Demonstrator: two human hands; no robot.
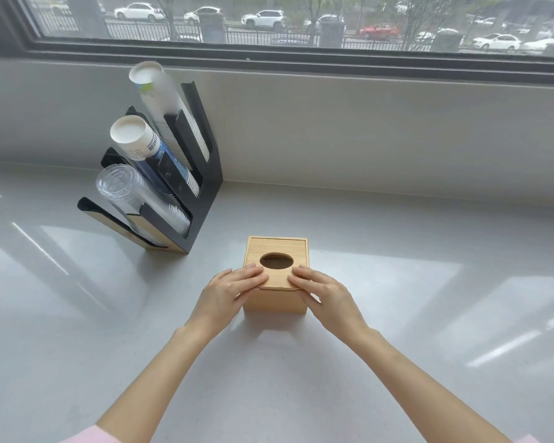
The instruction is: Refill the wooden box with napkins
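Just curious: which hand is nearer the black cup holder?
The left hand, at the wooden box's left corner, below-right of the cup holder. The right hand sits across the box, farther.

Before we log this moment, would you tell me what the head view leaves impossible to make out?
- Inside of the wooden box: only darkness shows through the oval hole in the lid.
- Napkins: none in frame.
- Near corners of the lid: covered by the left hand and right hand.
- Print on the paper cups: too small.
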